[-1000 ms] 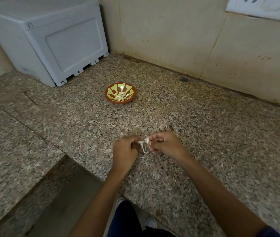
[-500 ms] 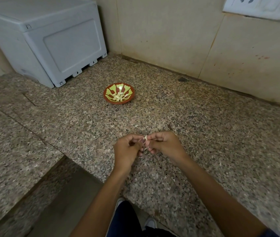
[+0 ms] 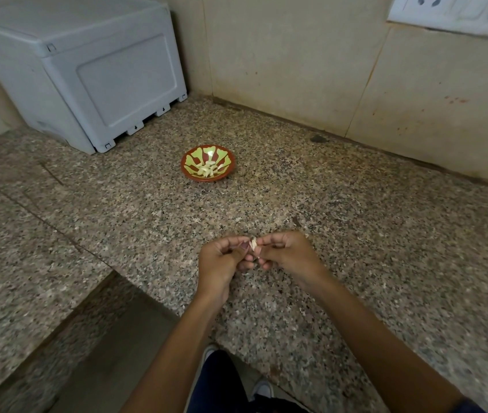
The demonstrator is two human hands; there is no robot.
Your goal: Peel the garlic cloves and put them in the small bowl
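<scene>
One garlic clove (image 3: 253, 243) is pinched between the fingertips of the left hand (image 3: 222, 265) and the right hand (image 3: 289, 257), both grips curled closed on it just above the tabletop (image 3: 356, 234); it looks tiny and light, firm inside a thin, papery, brittle skin, so it is best held by its ends while the nails pick at the loose skin. The one small bowl (image 3: 208, 167) stands well apart, farther back toward the wall, and holds a little heap of pale peeled cloves (image 3: 207, 169), too clustered to count exactly.
</scene>
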